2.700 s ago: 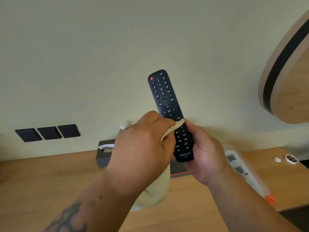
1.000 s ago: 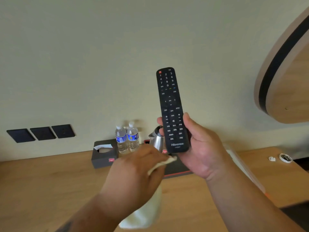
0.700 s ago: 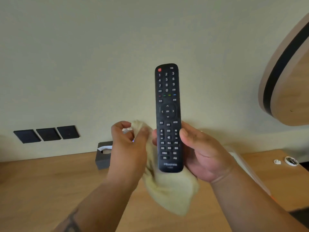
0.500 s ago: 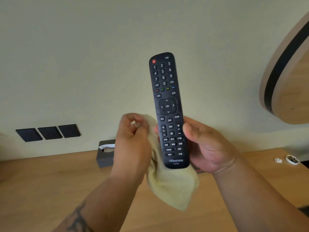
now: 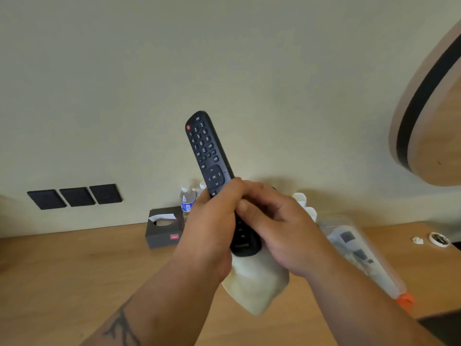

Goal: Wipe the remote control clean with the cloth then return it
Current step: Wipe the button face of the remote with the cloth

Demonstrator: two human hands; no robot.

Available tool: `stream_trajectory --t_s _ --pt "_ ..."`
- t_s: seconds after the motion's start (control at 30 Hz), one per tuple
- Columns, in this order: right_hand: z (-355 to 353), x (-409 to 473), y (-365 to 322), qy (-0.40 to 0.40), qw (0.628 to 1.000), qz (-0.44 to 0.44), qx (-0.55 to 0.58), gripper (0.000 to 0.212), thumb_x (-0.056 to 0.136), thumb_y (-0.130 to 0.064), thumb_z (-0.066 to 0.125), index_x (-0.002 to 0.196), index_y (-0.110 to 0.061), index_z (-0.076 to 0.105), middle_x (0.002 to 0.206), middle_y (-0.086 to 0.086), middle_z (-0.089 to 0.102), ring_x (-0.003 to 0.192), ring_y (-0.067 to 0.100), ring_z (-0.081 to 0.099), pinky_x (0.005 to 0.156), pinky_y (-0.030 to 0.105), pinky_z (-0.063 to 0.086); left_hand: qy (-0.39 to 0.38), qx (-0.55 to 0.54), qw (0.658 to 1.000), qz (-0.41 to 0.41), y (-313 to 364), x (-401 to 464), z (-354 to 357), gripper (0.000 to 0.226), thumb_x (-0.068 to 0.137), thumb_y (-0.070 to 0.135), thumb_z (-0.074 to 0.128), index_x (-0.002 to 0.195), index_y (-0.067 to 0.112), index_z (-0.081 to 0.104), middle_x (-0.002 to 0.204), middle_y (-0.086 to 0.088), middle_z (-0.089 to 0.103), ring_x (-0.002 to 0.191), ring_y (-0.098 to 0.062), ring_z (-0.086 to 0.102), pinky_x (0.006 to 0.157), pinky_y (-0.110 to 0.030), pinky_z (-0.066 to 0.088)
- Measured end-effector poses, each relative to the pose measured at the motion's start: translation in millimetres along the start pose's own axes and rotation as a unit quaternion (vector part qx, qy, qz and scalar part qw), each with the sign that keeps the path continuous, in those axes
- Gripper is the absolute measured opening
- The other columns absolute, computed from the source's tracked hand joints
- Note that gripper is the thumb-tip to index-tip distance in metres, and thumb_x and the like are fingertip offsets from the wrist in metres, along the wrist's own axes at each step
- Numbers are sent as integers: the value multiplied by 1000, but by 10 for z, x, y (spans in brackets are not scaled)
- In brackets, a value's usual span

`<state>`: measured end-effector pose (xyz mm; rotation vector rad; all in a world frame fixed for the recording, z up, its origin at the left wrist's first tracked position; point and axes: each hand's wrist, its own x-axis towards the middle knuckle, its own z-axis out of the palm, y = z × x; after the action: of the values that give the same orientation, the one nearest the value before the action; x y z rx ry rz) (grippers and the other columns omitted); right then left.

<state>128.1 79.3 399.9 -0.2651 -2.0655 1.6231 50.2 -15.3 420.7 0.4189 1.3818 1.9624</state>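
Note:
A black remote control stands nearly upright in the air above the wooden desk, its top leaning left and its buttons facing me. My right hand grips its lower half from the right. My left hand is wrapped over the remote's middle from the left, holding the pale yellow cloth, which hangs down below both hands. The remote's middle buttons are hidden by my fingers.
On the wooden desk against the wall stand a dark tissue box and water bottles. A clear plastic pouch with an orange end lies at the right. Small white items sit far right. Three black wall plates are left.
The remote has tilted its top to the left and sunk lower. My left hand has moved from beside the remote onto its middle, with the cloth.

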Motion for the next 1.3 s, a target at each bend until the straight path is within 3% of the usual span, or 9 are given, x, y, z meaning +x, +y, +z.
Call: stream_trajectory --t_s 0.1,0.2,0.3,0.53,0.63,0.73,0.87,1.13,1.3 --pt "33 -42 -11 90 996 7 7 35 83 -53 66 117 -45 64 122 -11 63 115 3 60 98 30 47 16 -46 999 -21 56 20 -18 36 83 24 71 107 -3 65 100 -29 71 97 -41 73 87 -53 60" --pt "-60 -86 0 31 991 129 9 61 70 -74 62 126 -55 52 122 -17 64 113 0 61 100 35 48 36 -90 995 -19 99 62 -42 23 83 22 75 95 7 62 67 -11 66 66 -30 73 61 -43 63" --pt "-78 -119 -8 -53 981 184 -22 30 88 -57 55 103 -37 72 102 -3 77 95 16 72 87 40 57 52 -88 995 -3 94 41 -20 13 85 18 75 90 13 65 67 -6 62 60 -22 67 59 -36 61" --pt "-458 -53 -155 120 971 160 132 31 67 -37 76 87 -12 74 80 17 74 65 31 70 54 36 54 62 53 993 80 23 71 -210 20 84 19 78 98 10 66 76 -12 71 74 -20 70 66 -34 59" --pt "-477 -11 -290 120 989 83 29 25 74 -33 72 96 -22 67 85 6 74 73 29 72 59 41 57 14 102 990 95 66 19 -229 18 85 20 79 96 16 65 71 -4 74 73 -26 76 71 -42 63" --pt "-357 21 -445 125 982 -13 -143 31 84 -25 71 104 -45 58 88 -20 67 71 2 66 56 14 49 -55 63 995 48 55 -47 -183 42 87 52 62 98 11 65 76 -10 64 63 -27 65 61 -39 58" --pt "-185 -11 -460 102 908 -168 -369 52 89 -18 61 134 -42 54 117 -18 56 90 0 58 74 13 42 -133 -50 989 -41 63 -61 -186 77 99 66 23 101 7 72 82 -20 59 67 -29 56 62 -40 53" --pt "-113 -231 -436 9 856 -141 -497 50 85 -30 51 132 -45 54 121 -11 52 82 8 54 66 22 40 -74 -42 995 -42 7 -82 -201 68 99 63 31 112 12 75 109 -25 74 98 -35 74 70 -40 59" --pt "-183 -347 -535 -75 855 -128 -497 43 89 -40 54 128 -56 51 120 -24 48 79 -5 46 61 9 32 -97 -127 985 -59 24 -32 -217 70 100 60 30 85 15 81 81 -12 74 70 -24 74 56 -33 60"
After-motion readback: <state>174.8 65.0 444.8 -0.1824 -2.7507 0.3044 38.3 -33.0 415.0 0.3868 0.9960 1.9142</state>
